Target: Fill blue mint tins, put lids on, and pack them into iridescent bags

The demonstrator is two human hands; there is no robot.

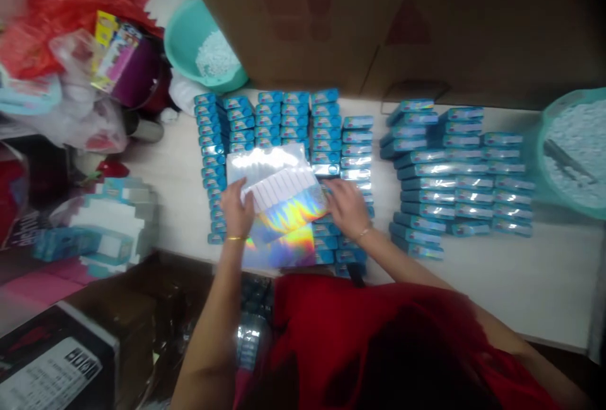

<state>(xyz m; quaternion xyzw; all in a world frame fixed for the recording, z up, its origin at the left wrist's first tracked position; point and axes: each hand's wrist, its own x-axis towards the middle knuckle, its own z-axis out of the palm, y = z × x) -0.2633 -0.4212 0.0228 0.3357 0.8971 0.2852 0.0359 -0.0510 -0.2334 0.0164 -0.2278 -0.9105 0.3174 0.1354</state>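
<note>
Between my two hands is a shiny rainbow sheet [296, 211] with a row of white strips along its upper part; it is tilted. My left hand [238, 210] pinches its left edge. The right edge is held by the fingers of my right hand [348, 209]. Under it lies another shiny rainbow sheet [284, 249], and a glossy clear-looking sheet [260, 163] shows above. These sheets cover part of the rows of small blue boxes [269, 116] standing on the white table [175, 163]. Blur hides the fine print.
More blue boxes [428, 186] stand in rows to the right. Teal basins with white bits are at the back left [182, 37] and far right [544, 138]. A large cardboard box [402, 24] rises behind. Flattened cartons [111, 227] and plastic bags [28, 43] crowd the left.
</note>
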